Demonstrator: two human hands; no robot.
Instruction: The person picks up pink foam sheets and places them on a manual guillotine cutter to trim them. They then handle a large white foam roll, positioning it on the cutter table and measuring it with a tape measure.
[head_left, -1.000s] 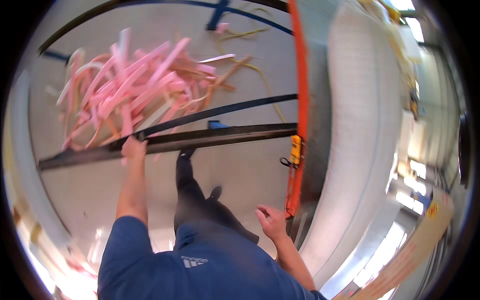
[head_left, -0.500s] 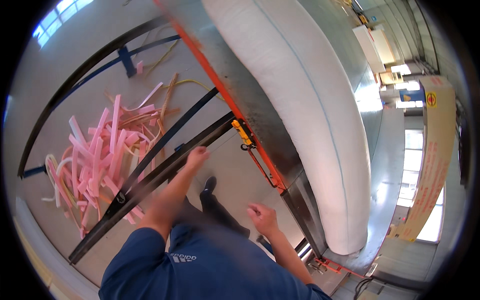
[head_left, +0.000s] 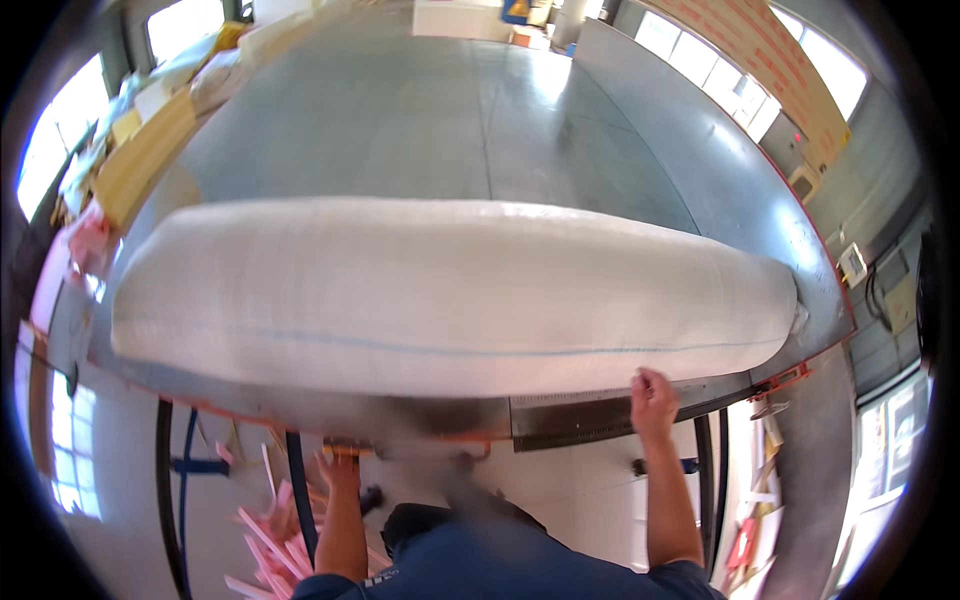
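Note:
A long white wrapped roll (head_left: 450, 300) with a thin blue line along its side lies across the near part of a grey metal table (head_left: 400, 130). My right hand (head_left: 653, 400) is raised by the table's front edge, just below the roll's right part. Its fingers are curled, and nothing shows in them. Lower at the left, my left hand (head_left: 338, 470) is beside a yellow-orange tool (head_left: 347, 447) under the orange table edge. Its fingers look apart, somewhat smeared, with no object seen in them.
Pink foam strips (head_left: 275, 545) lie on the floor at lower left, beside dark frame legs (head_left: 300, 490). Yellow and white blocks (head_left: 150, 155) line the table's left side. A large printed cardboard sheet (head_left: 790, 70) stands at upper right.
My view has swung round to face the table, so the roll now lies crosswise ahead of me. My right hand has risen to the table edge, and my left hand is beside the yellow-orange tool.

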